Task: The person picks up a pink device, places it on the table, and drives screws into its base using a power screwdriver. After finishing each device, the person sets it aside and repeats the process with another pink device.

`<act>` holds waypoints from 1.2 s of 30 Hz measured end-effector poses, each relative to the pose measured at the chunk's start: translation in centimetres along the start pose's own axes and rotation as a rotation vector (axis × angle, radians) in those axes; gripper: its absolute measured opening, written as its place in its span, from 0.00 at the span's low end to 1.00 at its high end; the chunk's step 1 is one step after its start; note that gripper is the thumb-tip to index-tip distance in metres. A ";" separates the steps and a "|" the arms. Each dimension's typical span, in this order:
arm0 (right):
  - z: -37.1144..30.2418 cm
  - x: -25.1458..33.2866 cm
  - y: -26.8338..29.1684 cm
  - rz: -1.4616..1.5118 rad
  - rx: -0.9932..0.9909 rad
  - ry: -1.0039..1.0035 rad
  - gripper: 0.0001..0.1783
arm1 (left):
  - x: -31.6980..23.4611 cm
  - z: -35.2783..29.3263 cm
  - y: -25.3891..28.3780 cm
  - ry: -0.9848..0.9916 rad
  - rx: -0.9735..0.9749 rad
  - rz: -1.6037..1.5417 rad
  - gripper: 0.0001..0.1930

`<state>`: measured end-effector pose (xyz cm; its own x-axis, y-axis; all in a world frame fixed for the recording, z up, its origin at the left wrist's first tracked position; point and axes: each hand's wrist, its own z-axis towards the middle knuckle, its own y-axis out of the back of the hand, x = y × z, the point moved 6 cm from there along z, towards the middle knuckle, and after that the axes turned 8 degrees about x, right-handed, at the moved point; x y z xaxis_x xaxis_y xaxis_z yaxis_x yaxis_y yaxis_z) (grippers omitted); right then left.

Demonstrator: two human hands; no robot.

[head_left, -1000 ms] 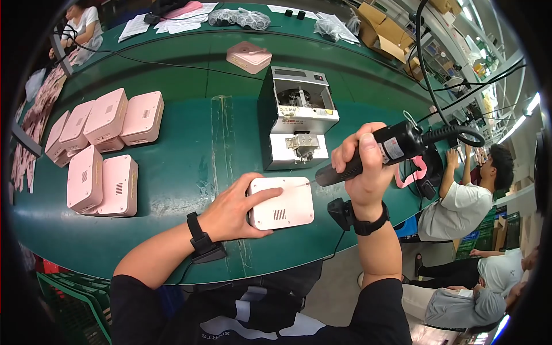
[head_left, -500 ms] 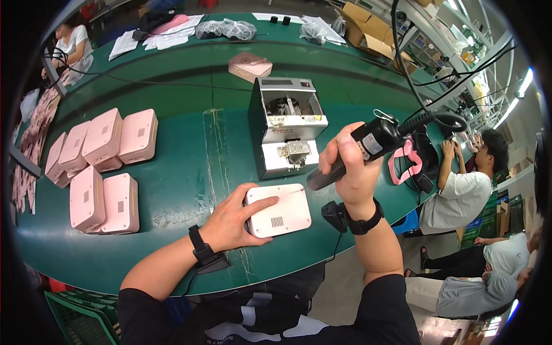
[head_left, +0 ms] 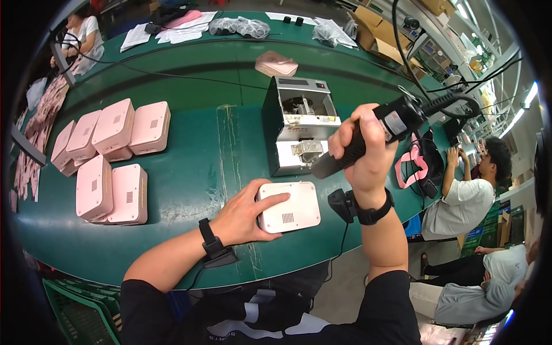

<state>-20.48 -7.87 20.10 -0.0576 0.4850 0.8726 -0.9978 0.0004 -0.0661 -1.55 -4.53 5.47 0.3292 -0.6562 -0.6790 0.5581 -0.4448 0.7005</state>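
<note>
A pale pink plastic box [head_left: 294, 217] with rounded corners, corner screw holes and a small vent lies flat on the green table. My left hand [head_left: 244, 213] grips its left side, thumb and fingers spread across the top and edge. Raised above the table, my right hand [head_left: 368, 146] is wrapped round a black electric screwdriver [head_left: 398, 119] with a cord at its rear end. The screwdriver slants down to the left, its tip end by the front of a black and silver screw feeder [head_left: 305, 130]. Whether the tip touches the feeder I cannot tell.
Several more pink boxes [head_left: 129, 192] are stacked at the left. Another pink piece [head_left: 276, 63] lies beyond the feeder. A pink and black strap [head_left: 413, 167] rests at the right, near a seated person [head_left: 460, 195]. Papers [head_left: 187, 30] and wrapped bundles line the back.
My right hand has brought the screwdriver's tip end closer to the front of the screw feeder. My left hand keeps hold of the box. The whole view has shifted slightly.
</note>
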 end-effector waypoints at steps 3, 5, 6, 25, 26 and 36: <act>-0.8 0.2 -1.2 0.089 0.046 0.015 0.11 | 0.2 0.1 -0.1 -0.015 0.000 -0.001 0.41; -1.0 -0.2 -1.6 0.090 0.055 0.006 0.11 | 0.2 0.1 -0.2 -0.020 -0.009 -0.007 0.41; -1.0 -0.4 -1.8 0.089 0.066 0.002 0.11 | 0.2 0.1 -0.3 -0.025 -0.014 -0.010 0.41; -1.4 -0.7 -2.0 -0.010 0.103 0.055 0.11 | -0.4 0.0 -0.9 0.000 0.004 -0.060 0.42; -1.1 -0.1 -1.5 -0.019 0.079 0.084 0.10 | -0.4 0.1 -1.0 0.008 0.003 -0.065 0.42; 1.7 -0.4 0.5 -0.093 -0.024 0.093 0.10 | -0.4 3.8 -2.5 -0.087 -0.012 -0.073 0.41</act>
<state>-20.98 -9.56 20.55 0.0399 0.5611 0.8268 -0.9976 0.0698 0.0008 -5.99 -5.45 4.85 0.2204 -0.6730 -0.7061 0.5871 -0.4865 0.6470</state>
